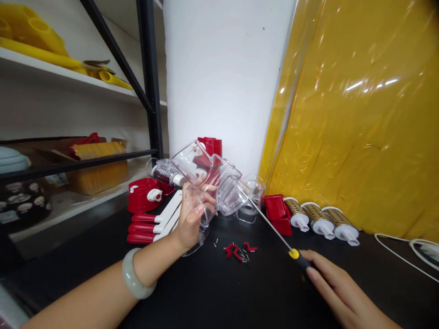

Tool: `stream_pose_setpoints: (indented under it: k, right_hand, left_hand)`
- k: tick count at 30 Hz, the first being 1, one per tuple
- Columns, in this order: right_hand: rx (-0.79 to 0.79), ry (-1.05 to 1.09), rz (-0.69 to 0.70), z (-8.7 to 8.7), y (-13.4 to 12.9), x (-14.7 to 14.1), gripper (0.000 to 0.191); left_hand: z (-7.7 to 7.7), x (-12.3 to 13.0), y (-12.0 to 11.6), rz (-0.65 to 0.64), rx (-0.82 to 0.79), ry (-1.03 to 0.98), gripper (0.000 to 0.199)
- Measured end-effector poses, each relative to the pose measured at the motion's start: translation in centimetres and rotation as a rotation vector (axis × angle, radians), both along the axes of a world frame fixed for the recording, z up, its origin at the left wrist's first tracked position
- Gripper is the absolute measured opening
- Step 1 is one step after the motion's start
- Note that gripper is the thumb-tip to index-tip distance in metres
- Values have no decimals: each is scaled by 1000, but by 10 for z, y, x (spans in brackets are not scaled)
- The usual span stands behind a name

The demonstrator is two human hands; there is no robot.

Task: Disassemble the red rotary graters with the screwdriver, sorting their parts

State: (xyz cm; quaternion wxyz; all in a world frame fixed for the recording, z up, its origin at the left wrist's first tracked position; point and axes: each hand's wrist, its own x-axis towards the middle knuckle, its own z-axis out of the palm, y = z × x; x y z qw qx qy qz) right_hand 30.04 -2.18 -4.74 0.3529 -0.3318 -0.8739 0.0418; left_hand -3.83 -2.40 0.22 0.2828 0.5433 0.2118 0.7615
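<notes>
A clear plastic grater housing (pixel 228 176) is raised above the table in my left hand (pixel 194 214), whose fingers wrap round its tube-like part. My right hand (pixel 325 274) grips a long screwdriver (pixel 272 226) by its black and yellow handle. The shaft slants up and left, and its tip reaches the housing's right side; whether it touches a screw is too small to tell. On the table below lie small red plastic pieces (pixel 236 252) among several loose screws (pixel 244 257). White crank handles with red grips (pixel 144 229) lie beside my left hand.
Red bases (pixel 142 195) with white knobs stand at the left and behind the housing. Red plastic parts (pixel 277 214) and three perforated grating drums (pixel 317 220) line the right. A white cable (pixel 398 244) runs at the far right; a black-framed shelf (pixel 149 82) rises left.
</notes>
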Motion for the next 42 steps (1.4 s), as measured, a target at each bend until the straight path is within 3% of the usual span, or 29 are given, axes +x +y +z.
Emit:
stream_pose_setpoints:
  k: [3, 6, 11, 15, 17, 20, 23, 26, 30, 35, 39, 42]
  right_hand:
    - [55, -42, 67, -5, 0, -2, 32]
    - [48, -42, 17, -13, 3, 0, 23]
    - [11, -59, -14, -16, 10, -7, 26]
    - [-223, -16, 45, -11, 18, -38, 34]
    - [-372, 52, 58, -6, 23, -57, 31]
    - [-443, 102, 71, 3, 29, -78, 28]
    - [-587, 93, 132, 16, 34, -84, 33]
    - [-776, 35, 241, 30, 38, -79, 47]
    - [-892, -34, 310, 43, 50, -73, 45]
    - [-764, -10, 256, 55, 62, -75, 54]
    - [-712, -7, 400, 74, 59, -71, 66]
    - [-715, 35, 452, 78, 58, -70, 41]
  left_hand:
    - [0, -1, 0, 0, 11, 2, 61]
    - [1, -1, 0, -8, 23, 12, 62]
    - [15, -2, -7, -24, 61, 71, 64]
    - [46, -2, -8, -18, 88, 183, 64]
    - [68, -1, -4, -20, 92, 279, 63]
    - [104, 3, 8, -11, 85, 441, 56]
    - [136, 11, 17, 20, 27, 587, 51]
    - [153, 17, 21, 18, 7, 648, 48]
    - [155, 16, 22, 11, 17, 682, 45]
    - [150, 7, 26, -26, 10, 686, 45]
    - [151, 3, 27, 13, -5, 680, 47]
    - [151, 5, 26, 16, 7, 673, 48]
